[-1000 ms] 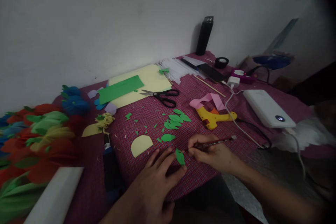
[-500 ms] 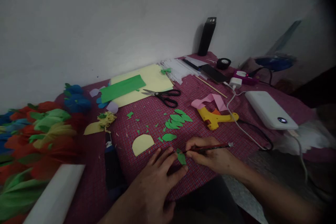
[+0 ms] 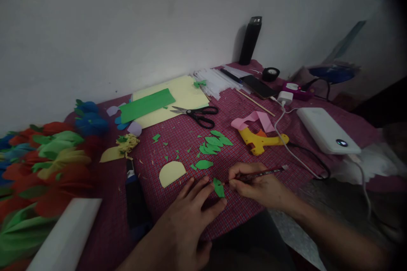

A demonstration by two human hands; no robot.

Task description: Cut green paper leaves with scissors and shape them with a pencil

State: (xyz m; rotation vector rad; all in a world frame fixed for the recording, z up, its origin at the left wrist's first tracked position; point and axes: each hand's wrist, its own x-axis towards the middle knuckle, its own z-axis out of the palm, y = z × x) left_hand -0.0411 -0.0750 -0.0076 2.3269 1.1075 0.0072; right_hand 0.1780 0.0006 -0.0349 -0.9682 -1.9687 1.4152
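Note:
My left hand (image 3: 186, 209) rests on the checked cloth with fingers spread, the index finger and thumb touching the edge of a green paper leaf (image 3: 219, 189). A dark red pencil (image 3: 269, 172) is pinched in my right hand (image 3: 254, 184). It leans to the right, and its point is just at the leaf's right side. Above the hands lies another green leaf (image 3: 204, 164), with a cluster of cut green leaves (image 3: 212, 145) behind it. A cream half-round paper piece (image 3: 172, 173) sits beyond my left fingertips.
Black-handled scissors (image 3: 200, 115) lie partly on cream sheets (image 3: 189, 91) with a green strip (image 3: 148, 105). A yellow glue gun (image 3: 260, 140), pink ribbon (image 3: 254, 118), power bank (image 3: 327, 129) and cables are at right. Paper flowers (image 3: 60, 169) crowd the left; a black bottle (image 3: 251, 40) stands behind.
My right hand and the pencil have shifted slightly right and up, baring more of the leaf. My left hand stays in place. The view has tilted a little.

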